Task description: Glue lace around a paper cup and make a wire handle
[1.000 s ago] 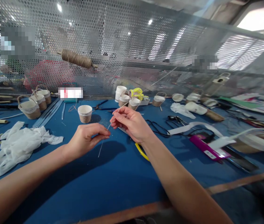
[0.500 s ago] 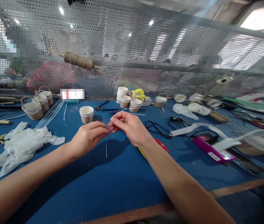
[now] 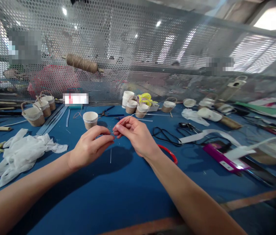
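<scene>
Blue felt-like cloth [image 3: 118,195] covers the workbench. It is backed by a perforated grey metal screen [image 3: 133,45]. A small round paper cup [image 3: 90,119] with a wall wrapped in rough twine stands on the cloth, open end up. High behind that cup, a spool of coarse brown twine [image 3: 81,63] sits on a rod at the screen.

Just right of the cup and nearer the person, the left hand [image 3: 89,147] and the right hand [image 3: 136,135] meet fingertip to fingertip above the cloth. Both pinch a thin pale strand [image 3: 110,156], each closed tightly on it between thumb and forefinger. The strand looks stiff and wire-fine. One short end hangs straight down below the pinch, and the other runs up and away to the right of the cup, over the right hand's fingers.

Left of the cup and nearer, a crumpled white translucent sheet [image 3: 22,155] lies in soft folds. Further left of the cup stand small twine-wrapped baskets [image 3: 33,115] with looped handles. Well to the right of the cup, a smooth red plastic ring [image 3: 170,152] curves out from behind the right wrist.
</scene>
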A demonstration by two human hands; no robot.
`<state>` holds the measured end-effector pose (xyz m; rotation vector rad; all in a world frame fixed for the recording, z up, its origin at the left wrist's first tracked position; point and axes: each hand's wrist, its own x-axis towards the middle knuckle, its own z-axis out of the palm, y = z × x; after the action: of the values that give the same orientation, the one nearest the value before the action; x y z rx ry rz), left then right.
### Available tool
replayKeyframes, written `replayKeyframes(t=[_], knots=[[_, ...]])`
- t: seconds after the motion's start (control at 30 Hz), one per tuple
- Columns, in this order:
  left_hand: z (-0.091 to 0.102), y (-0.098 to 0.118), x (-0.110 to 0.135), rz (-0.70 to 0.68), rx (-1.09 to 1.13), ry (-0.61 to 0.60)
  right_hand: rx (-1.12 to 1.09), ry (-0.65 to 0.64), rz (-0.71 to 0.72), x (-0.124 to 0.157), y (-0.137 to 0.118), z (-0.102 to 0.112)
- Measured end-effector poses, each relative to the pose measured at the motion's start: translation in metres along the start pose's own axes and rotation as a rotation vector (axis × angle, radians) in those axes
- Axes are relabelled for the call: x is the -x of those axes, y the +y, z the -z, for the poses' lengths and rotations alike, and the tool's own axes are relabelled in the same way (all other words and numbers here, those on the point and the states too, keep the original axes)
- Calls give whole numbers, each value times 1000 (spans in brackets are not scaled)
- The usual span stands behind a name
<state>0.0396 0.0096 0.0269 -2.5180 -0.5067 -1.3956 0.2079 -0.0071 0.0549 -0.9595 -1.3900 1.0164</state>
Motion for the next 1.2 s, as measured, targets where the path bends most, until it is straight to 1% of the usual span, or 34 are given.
replayKeyframes(t=[0.07,0.17,0.27,0.37,0.43,0.53,0.63,0.7,0.77,0.9,1.0,1.03,1.1,1.2], knots=[[0,1,0,0,-2,6,-2,6,12,0,1,-1],[3,1,-1,-43,6,4,-1,-39,-23,0,1,-3],[7,0,-3,-163,-17,-42,14,-79,-78,0,1,-3],[10,-2,-6,-253,-121,-32,-5,-53,-81,0,0,-3],[11,-3,-7,-275,-199,-8,-61,-39,-89,0,0,-4],[12,-4,-8,-318,-279,-15,-117,-60,-136,1,0,-4],[13,-4,-9,-337,-295,-13,-62,-72,-135,1,1,-4],[13,-3,-10,-318,-265,10,-26,-69,-108,0,2,-3],[12,-3,-9,-275,-225,21,-21,-62,-73,0,3,-3],[8,-4,-7,-164,-133,5,-29,-16,21,0,6,-4],[6,-2,-6,-41,-3,4,-4,24,83,1,6,-5],[6,0,-7,26,63,10,4,33,99,1,5,-5],[7,4,-9,208,225,21,7,43,126,3,3,-5],[9,9,-14,558,527,11,-6,47,151,5,-1,-6]])
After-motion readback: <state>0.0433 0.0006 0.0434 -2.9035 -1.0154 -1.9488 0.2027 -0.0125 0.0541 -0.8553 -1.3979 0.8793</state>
